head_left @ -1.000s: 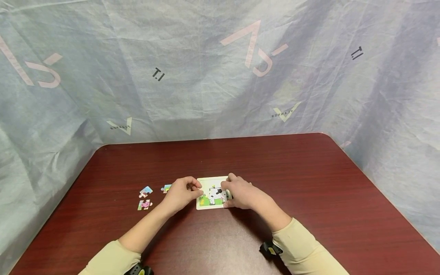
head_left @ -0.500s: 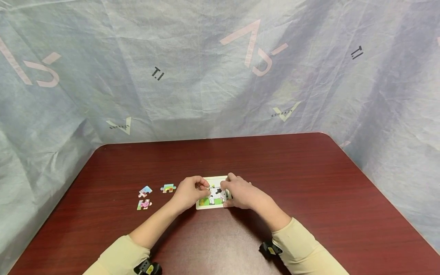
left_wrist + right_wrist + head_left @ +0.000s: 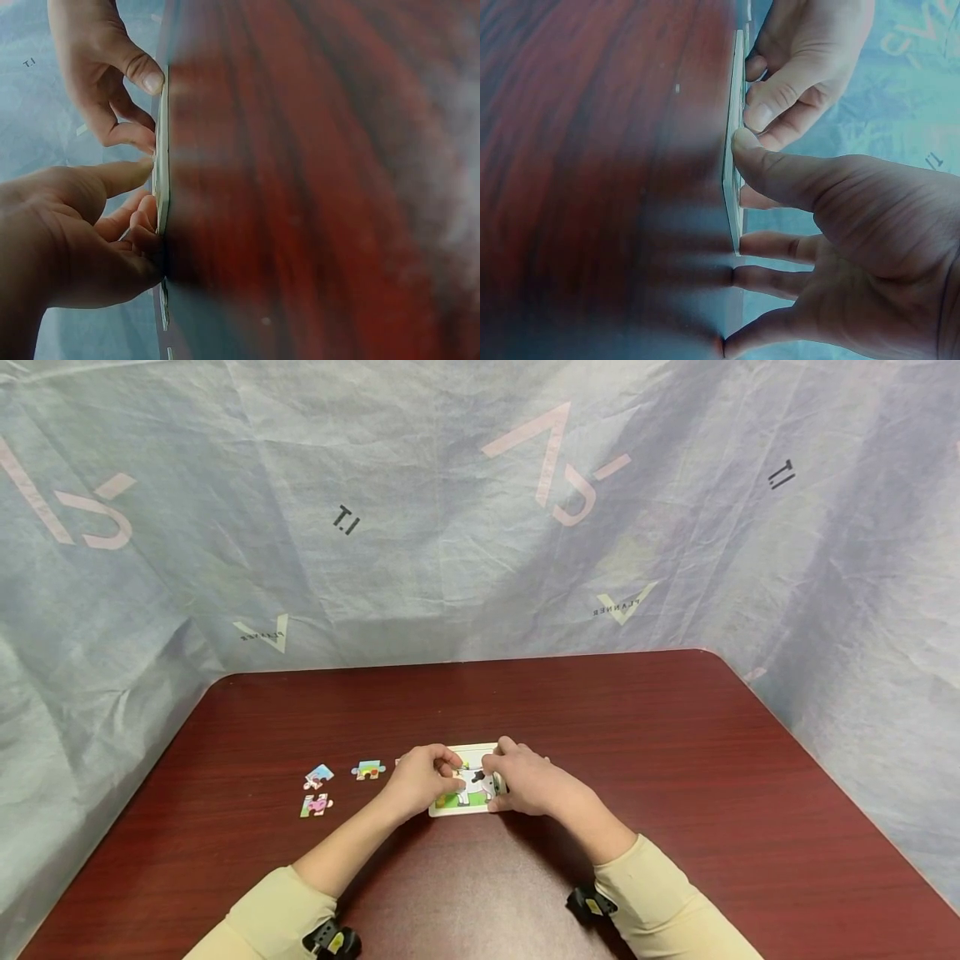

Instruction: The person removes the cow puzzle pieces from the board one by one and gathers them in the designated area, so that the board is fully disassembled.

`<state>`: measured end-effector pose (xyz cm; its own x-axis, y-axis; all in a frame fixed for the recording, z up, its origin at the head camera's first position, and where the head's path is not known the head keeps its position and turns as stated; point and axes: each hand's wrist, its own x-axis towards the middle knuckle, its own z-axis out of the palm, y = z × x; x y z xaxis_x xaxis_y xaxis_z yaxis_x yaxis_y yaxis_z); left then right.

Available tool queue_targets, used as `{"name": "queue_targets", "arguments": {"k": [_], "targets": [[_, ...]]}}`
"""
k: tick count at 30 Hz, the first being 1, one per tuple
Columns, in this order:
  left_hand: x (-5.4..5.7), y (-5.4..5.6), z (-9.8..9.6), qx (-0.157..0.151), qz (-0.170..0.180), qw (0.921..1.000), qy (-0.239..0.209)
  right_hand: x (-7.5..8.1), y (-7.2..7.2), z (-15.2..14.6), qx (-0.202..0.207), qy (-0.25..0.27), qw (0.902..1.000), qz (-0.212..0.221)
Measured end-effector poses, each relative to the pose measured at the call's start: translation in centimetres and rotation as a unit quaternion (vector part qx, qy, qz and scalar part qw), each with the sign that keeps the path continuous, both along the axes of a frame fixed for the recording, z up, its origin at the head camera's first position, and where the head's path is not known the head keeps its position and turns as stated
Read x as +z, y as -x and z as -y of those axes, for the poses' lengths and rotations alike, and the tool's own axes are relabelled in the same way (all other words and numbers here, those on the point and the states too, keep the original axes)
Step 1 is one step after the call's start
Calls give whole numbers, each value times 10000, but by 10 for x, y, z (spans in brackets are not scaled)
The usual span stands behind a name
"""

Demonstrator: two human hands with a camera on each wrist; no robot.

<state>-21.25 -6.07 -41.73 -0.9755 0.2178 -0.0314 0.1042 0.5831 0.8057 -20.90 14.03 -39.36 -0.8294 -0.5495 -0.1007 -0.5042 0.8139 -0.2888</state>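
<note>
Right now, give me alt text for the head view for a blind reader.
A left hand and right hand work at a framed cow puzzle on a dark red table. Loose pieces lie to the left; patterned cloth hangs behind.

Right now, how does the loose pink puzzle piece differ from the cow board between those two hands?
Size: the cow board is larger; the pink piece is much smaller.
Outline: the cow board has straight sides and a pale rim; the pink piece has a knobbly edge.
Handling: the left hand and right hand are at the cow board; the pink piece lies untouched.
Shared: both carry colourful pictures.
</note>
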Motion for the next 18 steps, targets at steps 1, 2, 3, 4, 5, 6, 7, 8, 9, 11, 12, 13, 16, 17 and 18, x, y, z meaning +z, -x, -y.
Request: {"name": "queue_targets", "arguments": {"k": [1,2,3,4,5,6,7,8,9,11,12,13,16,17,18], "targets": [[0,0,0,-1,13,10000,30,0,0,0,8,-2,10000,-4],[0,1,0,-6,27,10000,56,0,0,0,12,0,10000,-7],[0,1,0,-15,33,10000,82,0,0,0,12,1,10000,-10],[0,1,0,-24,39,9999,102,0,0,0,7,1,10000,-6],[0,1,0,-34,46,9999,119,0,0,0,5,-2,10000,-4],[0,2,-1,-45,56,9999,133,0,0,0,4,0,10000,-2],[0,2,-1,-56,64,9999,138,-1,0,0,0,1,10000,-1],[1,2,-1,-53,70,9999,149,-1,1,0,-4,-1,10000,-6],[1,2,-1,-46,80,9998,149,-1,1,0,-6,-3,10000,-5],[2,1,-2,-37,107,9998,144,-1,1,0,-8,4,10000,-11],[2,1,-2,-35,118,9998,137,-1,1,0,-6,7,10000,-19],[2,1,-2,-30,125,9998,132,-1,1,0,-2,7,10000,-27],[2,1,-3,-23,157,9998,110,-2,1,0,8,11,10000,-34],[2,1,-3,-16,173,9998,100,-2,2,0,12,15,10000,-33],[2,0,-3,-11,179,9998,95,-3,2,0,18,19,10000,-31]]}}
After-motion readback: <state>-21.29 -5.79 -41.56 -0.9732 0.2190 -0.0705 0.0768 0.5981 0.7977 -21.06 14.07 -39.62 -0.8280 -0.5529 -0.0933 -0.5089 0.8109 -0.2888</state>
